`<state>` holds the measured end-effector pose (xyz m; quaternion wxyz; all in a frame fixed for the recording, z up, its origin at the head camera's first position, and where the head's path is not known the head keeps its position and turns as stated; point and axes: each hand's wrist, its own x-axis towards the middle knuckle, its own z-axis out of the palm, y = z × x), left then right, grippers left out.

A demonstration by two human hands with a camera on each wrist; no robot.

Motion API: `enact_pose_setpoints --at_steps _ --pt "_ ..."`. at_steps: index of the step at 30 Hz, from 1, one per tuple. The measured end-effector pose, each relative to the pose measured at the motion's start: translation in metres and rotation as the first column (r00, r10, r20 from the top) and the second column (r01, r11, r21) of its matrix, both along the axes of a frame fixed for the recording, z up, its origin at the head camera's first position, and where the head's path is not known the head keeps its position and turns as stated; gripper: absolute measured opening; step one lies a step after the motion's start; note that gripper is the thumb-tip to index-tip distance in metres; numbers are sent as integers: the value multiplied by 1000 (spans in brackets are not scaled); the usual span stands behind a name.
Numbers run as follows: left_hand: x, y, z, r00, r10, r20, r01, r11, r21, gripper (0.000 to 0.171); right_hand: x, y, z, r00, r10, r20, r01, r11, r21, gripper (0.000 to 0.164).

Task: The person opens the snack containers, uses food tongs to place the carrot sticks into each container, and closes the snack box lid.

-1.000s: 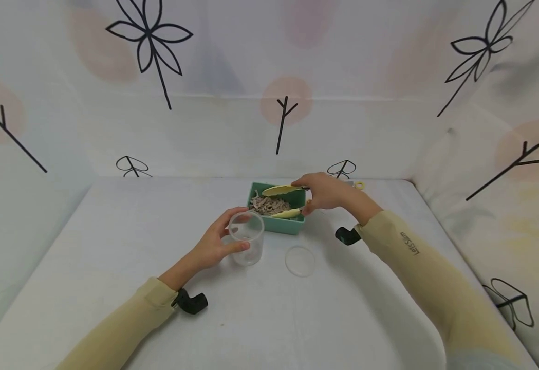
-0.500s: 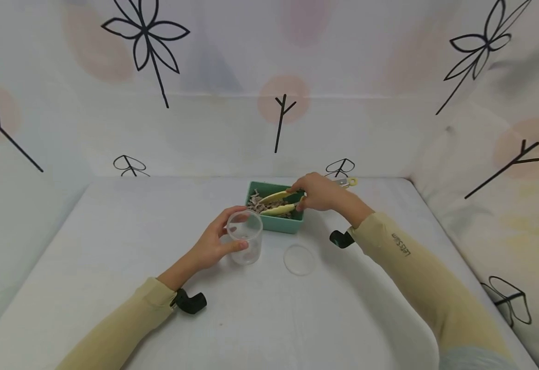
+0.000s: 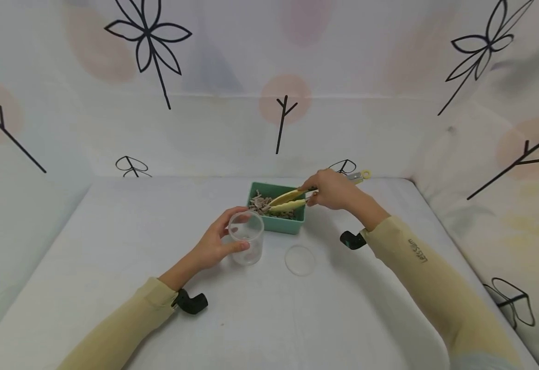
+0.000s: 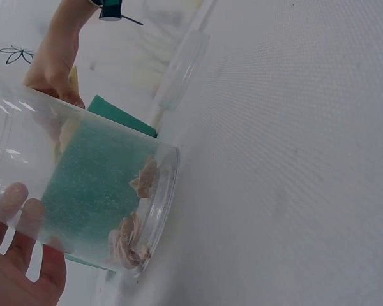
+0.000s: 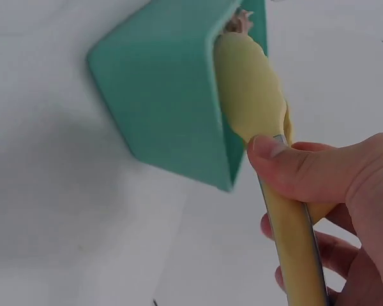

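Note:
My left hand (image 3: pixel 216 240) grips a clear plastic cup (image 4: pixel 96 172) that stands upright on the table beside the green box. A few greyish-brown shreds (image 4: pixel 129 241) lie at the cup's bottom. My right hand (image 3: pixel 331 191) holds yellow-tipped tongs (image 5: pixel 255 95), thumb on one arm and fingers around the other. The tongs' heads reach into the green box (image 5: pixel 159 95), close together over a heap of the same greyish-brown shreds (image 3: pixel 259 202). In the right wrist view a bit of shredded material shows at the tongs' tip; I cannot tell whether it is pinched.
A round clear lid (image 3: pixel 299 260) lies flat on the white table (image 3: pixel 260 318), right of the cup and in front of the box. Cloth walls (image 3: pixel 214 133) with plant drawings rise behind and at both sides. Each wrist wears a black camera (image 3: pixel 191 302).
The tongs went down into the shreds and their heads drew together; then my right hand rose slightly and moved back to the right. My left hand and the cup stay in place.

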<state>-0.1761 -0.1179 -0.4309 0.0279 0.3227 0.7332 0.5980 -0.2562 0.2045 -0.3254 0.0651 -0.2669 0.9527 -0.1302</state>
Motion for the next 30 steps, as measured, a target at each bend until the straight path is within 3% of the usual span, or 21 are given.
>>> enact_pose_setpoints --at_steps 8,15,19,24,30 --pt "1 0 1 1000 3 -8 -3 1000 -8 75 2 0 17 997 -6 73 -3 993 118 65" --pt "1 0 1 1000 -1 -25 1 1000 -9 73 -5 -22 17 989 -14 148 -19 976 218 62" --pt "1 -1 2 1000 4 -26 -4 1000 -2 75 -10 -24 10 988 11 152 -39 982 184 53" --pt "0 -1 0 1000 -2 -23 2 1000 3 76 -11 -14 0 995 35 94 -43 995 86 40" --pt "0 1 -4 1000 -10 -16 10 1000 11 76 -9 2 -9 999 16 52 -15 1000 -21 36"
